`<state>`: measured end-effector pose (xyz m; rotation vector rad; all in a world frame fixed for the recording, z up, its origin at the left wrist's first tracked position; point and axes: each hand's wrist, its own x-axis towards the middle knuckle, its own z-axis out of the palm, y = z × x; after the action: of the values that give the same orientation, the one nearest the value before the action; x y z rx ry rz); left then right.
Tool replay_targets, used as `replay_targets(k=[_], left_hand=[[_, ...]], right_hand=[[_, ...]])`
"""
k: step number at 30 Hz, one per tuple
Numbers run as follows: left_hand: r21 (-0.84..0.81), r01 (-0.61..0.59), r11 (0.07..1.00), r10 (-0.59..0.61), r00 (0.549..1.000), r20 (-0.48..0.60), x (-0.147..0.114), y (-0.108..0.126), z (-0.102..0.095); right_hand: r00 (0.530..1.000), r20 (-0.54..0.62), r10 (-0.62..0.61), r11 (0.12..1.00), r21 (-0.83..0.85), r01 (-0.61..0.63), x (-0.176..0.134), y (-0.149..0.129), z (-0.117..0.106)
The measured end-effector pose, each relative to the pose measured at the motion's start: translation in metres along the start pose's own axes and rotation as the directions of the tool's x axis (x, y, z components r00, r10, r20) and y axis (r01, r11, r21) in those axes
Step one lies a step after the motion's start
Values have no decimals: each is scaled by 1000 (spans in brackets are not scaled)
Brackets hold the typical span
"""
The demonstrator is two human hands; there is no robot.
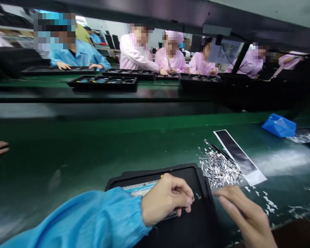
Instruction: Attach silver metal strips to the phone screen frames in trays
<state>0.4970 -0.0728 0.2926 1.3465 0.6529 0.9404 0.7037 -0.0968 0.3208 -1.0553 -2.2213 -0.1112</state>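
Here, the tray (186,227) (left hand (167,199) above) holds something bluish (138,187).

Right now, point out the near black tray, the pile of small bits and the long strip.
Near black tray (188,227): head view, on its bare floor.
Pile of small bits (222,170): head view, on its middle.
Long strip (237,154): head view, on its dark center.

The head view looks forward and down, close over the green bench (74,148).
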Motion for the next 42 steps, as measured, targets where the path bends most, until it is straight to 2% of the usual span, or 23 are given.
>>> replay_targets(k=[3,6,8,9,10,12,14,17,19,23,26,29,32,36,42], left_hand=[[141,-60,988,67,997,-47,-9,-1,-2],[403,-164,901,230,966,-120,-22,1,-9],[577,-243,780,381,915,-130,-31,2,-18],[645,-262,718,441,888,-131,-34,2,-24],[695,-257,671,477,868,-140,-36,1,-30],[756,-179,629,471,862,-188,-38,-3,-43],[779,-79,622,413,878,-241,-35,-10,-56],[793,-5,609,357,894,-269,-27,-22,-68],[806,-8,591,366,894,-260,-21,-27,-70],[845,-71,529,428,883,-194,-13,-34,-69],[873,-103,476,475,866,-157,-10,-37,-66],[907,-99,410,535,831,-152,-10,-39,-64],[928,-105,356,591,795,-137,-11,-43,-64],[923,-133,361,652,744,-148,-11,-48,-65],[913,-167,371,687,711,-150,-9,-54,-65]], right_hand=[[978,195,-72,988,148,44,26,-32,22],[965,250,-84,976,215,29,43,-48,35],[966,233,-114,977,202,67,48,-53,42],[969,193,-156,978,169,124,50,-54,45],[968,140,-210,974,111,196,51,-54,48],[944,53,-327,943,-39,329,53,-53,55],[902,90,-422,890,-146,431,53,-48,61],[817,258,-516,793,-216,570,53,-39,72],[765,320,-559,719,-274,639,52,-34,79],[716,361,-597,632,-339,697,49,-27,85],[703,416,-576,599,-370,710,47,-26,84],[681,504,-531,564,-389,728,46,-26,83],[664,535,-522,547,-388,742,46,-25,82],[667,547,-506,573,-364,734,45,-24,83],[660,574,-484,582,-353,733,44,-23,83]])
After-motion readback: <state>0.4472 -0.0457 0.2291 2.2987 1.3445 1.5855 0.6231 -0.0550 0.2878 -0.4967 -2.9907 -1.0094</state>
